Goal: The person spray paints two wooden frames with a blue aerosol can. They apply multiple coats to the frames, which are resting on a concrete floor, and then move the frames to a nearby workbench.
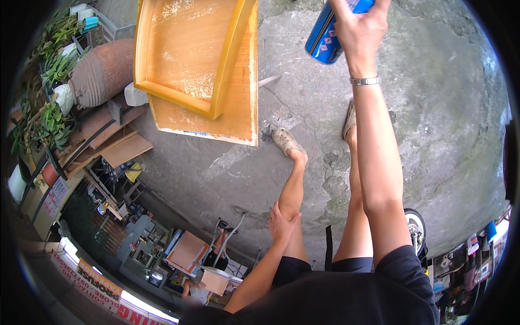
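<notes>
While the person bends forward over a rough concrete floor (433,108), the head camera looks straight down past a dark shirt and dark shorts to two bare legs. Stretched out ahead, the right hand (355,27) is clamped around a blue spray can (327,35), fingers wrapped over its upper part and the can's bottom end tilted down to the left below the knuckles. A metal bracelet (364,80) circles the wrist just behind that hand. Much lower in the view, the left hand (281,222) rests on the left knee, fingers together and curled loosely against the leg, holding nothing. Beyond the left hand's fingers, the left foot in a worn beige clog (284,140) stands on the concrete; a second clog (349,119) shows partly behind the right forearm. To the left of the can and well apart from the right fingers, a yellow-rimmed wooden tray (227,59) lies on a flat wooden board (238,116). Farther left stand a large brown clay jar (100,73), potted green plants (51,116) and stacked wooden planks (116,143). Near the right elbow, part of a wheel (416,225) is visible.
</notes>
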Available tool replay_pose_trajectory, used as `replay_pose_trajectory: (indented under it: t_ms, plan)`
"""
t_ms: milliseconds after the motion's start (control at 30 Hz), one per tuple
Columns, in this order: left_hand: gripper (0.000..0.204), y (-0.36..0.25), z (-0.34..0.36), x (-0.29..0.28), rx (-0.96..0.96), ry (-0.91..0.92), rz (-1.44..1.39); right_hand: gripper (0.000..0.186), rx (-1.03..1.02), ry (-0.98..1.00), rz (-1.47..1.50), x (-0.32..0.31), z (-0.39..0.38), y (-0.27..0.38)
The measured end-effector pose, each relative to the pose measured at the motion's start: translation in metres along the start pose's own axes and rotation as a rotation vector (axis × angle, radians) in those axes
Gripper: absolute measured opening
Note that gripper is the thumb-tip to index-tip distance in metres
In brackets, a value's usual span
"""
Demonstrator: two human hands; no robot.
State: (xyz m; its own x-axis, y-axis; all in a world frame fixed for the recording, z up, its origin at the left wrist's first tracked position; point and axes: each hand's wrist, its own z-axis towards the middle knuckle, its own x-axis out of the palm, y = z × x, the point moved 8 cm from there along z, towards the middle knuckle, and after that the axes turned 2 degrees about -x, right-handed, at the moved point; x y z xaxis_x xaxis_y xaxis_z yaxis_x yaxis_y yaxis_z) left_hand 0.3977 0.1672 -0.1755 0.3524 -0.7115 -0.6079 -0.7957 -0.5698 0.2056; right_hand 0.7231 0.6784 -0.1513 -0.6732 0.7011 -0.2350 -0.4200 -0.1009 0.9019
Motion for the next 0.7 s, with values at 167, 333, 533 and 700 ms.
replay_pose_trajectory:
  t_ms: [167, 333, 533, 700]
  plan:
    - [0.104, -0.008, 0.002, -0.002, -0.017, 0.022, 0.008, 0.067, 0.342, 0.363, 0.012, -0.002, -0.046, -0.015]
    - [0.103, -0.008, 0.003, -0.005, -0.031, 0.026, 0.009, 0.065, 0.183, 0.702, 0.197, -0.025, -0.147, 0.063]
    - [0.102, -0.011, 0.001, -0.005, -0.019, 0.012, 0.032, 0.063, 0.132, 0.644, 0.149, -0.009, -0.118, 0.048]
    - [0.102, -0.006, 0.000, 0.001, 0.000, 0.000, 0.031, 0.061, 0.184, 0.219, 0.097, 0.001, -0.007, 0.010]
